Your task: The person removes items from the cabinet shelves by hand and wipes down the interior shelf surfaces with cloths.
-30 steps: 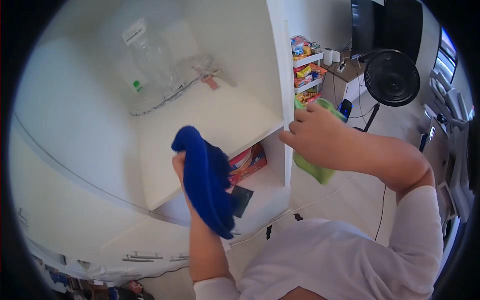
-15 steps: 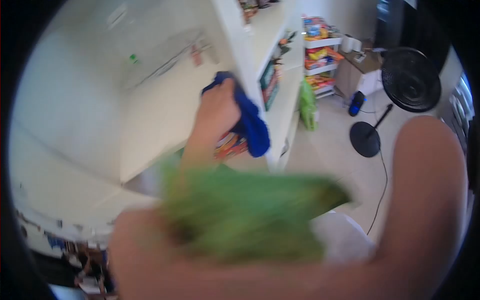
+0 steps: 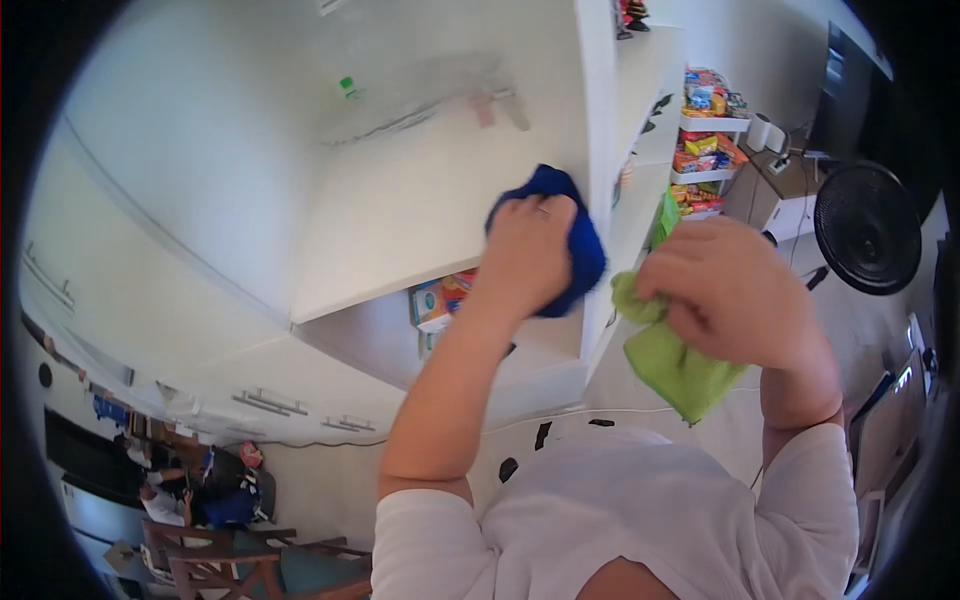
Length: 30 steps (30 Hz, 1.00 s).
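Note:
My left hand (image 3: 525, 250) is closed on a dark blue cloth (image 3: 588, 255), pressing it on the front right end of a white cabinet shelf (image 3: 390, 215), beside the upright panel. To the right, in front of the cabinet, my right hand (image 3: 740, 290) grips a bunched light green cloth (image 3: 685, 370) in the air, and a corner of it hangs down. Part of that cloth is hidden behind my fingers. Under the shelf, colourful boxes (image 3: 430, 305) stand in a lower compartment, partly covered by my left arm.
A white snack rack (image 3: 715, 125) stands at the back right. Nearer is a round black fan-like head on a stand (image 3: 868, 228). Closed cabinet doors with bar handles (image 3: 270, 402) run along the left. Wooden chairs (image 3: 260, 565) and people sit at the lower left.
My right arm, which crossed the view with the blurred green cloth, has drawn back to the right. My left hand still holds the blue cloth at the shelf end. The view has shifted.

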{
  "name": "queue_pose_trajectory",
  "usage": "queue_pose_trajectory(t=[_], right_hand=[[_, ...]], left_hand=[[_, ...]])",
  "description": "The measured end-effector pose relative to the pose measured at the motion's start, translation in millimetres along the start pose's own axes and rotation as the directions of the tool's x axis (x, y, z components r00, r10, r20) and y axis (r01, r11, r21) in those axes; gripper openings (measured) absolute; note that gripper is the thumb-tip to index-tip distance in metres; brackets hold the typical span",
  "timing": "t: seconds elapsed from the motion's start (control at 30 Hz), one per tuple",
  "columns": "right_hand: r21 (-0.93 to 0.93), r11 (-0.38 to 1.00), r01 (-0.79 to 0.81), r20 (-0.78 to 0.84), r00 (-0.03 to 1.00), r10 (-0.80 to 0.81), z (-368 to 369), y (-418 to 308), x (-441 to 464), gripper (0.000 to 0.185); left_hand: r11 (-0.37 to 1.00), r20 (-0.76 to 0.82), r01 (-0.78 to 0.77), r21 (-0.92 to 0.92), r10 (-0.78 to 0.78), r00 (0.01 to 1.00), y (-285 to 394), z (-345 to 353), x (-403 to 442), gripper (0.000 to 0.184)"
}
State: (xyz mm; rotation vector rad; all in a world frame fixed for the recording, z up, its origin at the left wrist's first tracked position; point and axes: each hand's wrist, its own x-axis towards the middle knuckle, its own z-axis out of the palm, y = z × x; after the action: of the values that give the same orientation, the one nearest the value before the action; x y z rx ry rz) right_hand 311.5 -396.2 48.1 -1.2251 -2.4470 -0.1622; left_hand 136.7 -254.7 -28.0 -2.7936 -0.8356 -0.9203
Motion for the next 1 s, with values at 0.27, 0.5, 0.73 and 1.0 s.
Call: queue_pose_trajectory(t=[0.27,0.5,0.73,1.0], right_hand=[[0.085,0.996,0.034,-0.359,0.933,-0.001,38,2,48,0.022],[-0.245,0.967,-0.075,-0.313,0.950,-0.005,141,-27,123,0.026],[0.234,0.902,0.364,-0.325,0.903,-0.280,199,-94,180,0.030],[0.776,0.627,0.072,0.249,0.878,-0.409,311,-101,113,0.023]], left_hand=[[0.349,0.006,0.327,-0.878,-0.675,0.738,-36,5,-170,0.029],[-0.216,0.367,0.471,-0.855,-0.894,0.256,-38,-20,-283,0.020],[-0.446,0.519,0.412,-0.794,-0.851,0.079,-44,-2,-343,0.024],[0.081,0.164,0.731,-0.678,-0.952,0.258,-12,36,-391,0.043]])
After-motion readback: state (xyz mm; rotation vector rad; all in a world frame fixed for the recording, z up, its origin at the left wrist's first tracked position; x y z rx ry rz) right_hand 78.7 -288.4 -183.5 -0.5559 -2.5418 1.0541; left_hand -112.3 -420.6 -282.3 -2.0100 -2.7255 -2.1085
